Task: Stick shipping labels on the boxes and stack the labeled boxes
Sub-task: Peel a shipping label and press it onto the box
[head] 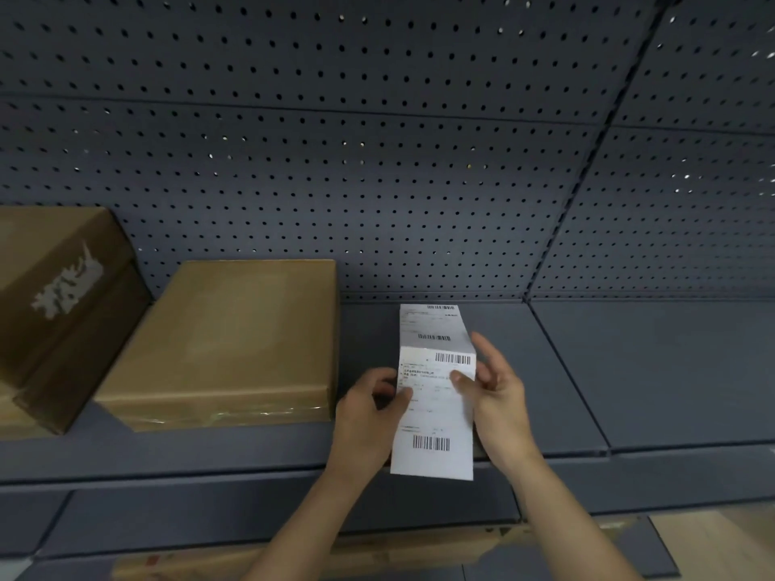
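A strip of white shipping labels with barcodes hangs over the shelf's front, folded near its middle. My left hand pinches its left edge between thumb and fingers. My right hand pinches its right edge, thumb on the printed face. A flat brown cardboard box with a bare top lies on the shelf just left of my hands. Farther left a darker cardboard box leans tilted, with torn white label remains on its side.
The grey metal shelf runs right of the labels, backed by a dark pegboard wall. A lower shelf shows below, with a strip of cardboard at the bottom edge.
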The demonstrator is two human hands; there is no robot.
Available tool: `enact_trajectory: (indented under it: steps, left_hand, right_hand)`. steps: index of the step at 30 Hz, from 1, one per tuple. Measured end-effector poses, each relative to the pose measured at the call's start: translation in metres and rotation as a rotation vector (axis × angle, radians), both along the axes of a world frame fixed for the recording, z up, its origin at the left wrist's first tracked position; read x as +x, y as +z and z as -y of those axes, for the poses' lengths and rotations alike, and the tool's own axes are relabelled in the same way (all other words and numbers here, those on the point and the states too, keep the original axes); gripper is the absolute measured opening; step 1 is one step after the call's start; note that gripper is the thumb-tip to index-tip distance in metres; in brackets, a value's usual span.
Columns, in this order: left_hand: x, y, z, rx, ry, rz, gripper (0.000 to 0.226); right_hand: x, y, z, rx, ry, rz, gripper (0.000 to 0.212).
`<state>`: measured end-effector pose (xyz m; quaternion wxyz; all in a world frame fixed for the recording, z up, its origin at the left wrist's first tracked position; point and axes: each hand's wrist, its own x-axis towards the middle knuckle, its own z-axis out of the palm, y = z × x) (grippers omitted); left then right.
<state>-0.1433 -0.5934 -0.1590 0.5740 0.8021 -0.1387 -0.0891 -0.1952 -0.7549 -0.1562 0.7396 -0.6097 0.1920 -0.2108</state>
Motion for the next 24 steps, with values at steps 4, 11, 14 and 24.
enact_trajectory:
  steps: [4, 11, 14, 24]
  left_hand:
    - [0.007, 0.005, 0.004, -0.106, 0.025, 0.015, 0.012]
    - [0.0, 0.014, 0.017, -0.123, 0.003, 0.078, 0.011]
    - [-0.004, 0.015, 0.02, -0.118, -0.034, 0.106, 0.011]
    - [-0.002, 0.011, 0.017, -0.085, -0.083, 0.236, 0.016]
  right_hand:
    - [-0.003, 0.005, 0.004, -0.028, 0.024, 0.001, 0.051]
    - [-0.008, 0.016, 0.008, -0.86, -0.182, -0.099, 0.036]
    - [-0.006, 0.022, 0.008, -1.074, -0.082, -0.08, 0.032]
    - [-0.007, 0.032, 0.013, -1.05, 0.109, -0.14, 0.031]
